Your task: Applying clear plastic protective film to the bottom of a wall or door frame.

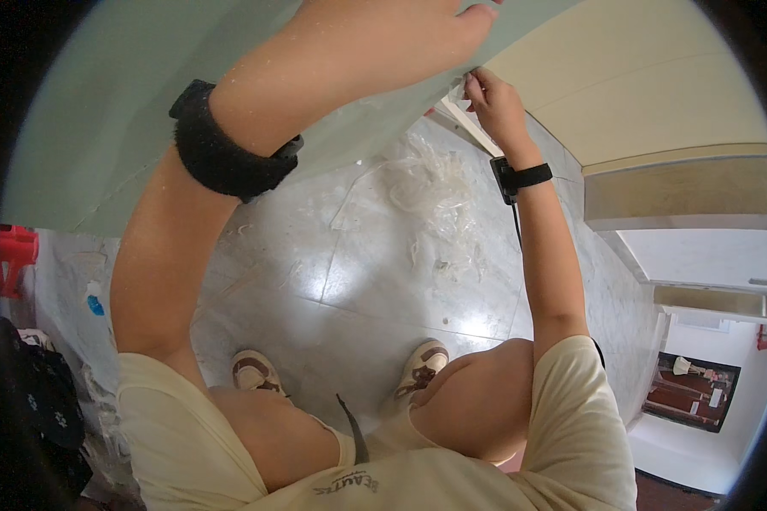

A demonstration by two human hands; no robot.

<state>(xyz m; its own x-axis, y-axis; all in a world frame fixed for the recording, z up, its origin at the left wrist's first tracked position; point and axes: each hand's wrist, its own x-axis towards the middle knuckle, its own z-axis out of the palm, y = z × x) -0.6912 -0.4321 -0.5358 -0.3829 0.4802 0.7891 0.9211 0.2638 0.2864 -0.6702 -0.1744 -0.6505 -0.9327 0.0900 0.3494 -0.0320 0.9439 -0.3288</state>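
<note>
A large grey-green sheet or panel [128, 96] fills the upper left, its near edge running diagonally up to the right. Across it reaches my left hand [415, 38], close to the panel's right edge; the top of the view cuts off most of its fingers, so their grip is hidden. Below and to the right, my right hand [497, 105] pinches a bit of clear plastic film [458, 91] at the panel's edge, thumb against fingers. Both wrists wear black straps. On the tiled floor under the hands lies a crumpled heap of clear plastic film [441, 191].
A cream-coloured panel or wall [639, 83] rises at the right, near a pale strip [470, 124] behind my right hand. Dark patterned fabric [45, 389] and a red plastic object [16, 259] are at the left. A dark door [693, 391] stands far right.
</note>
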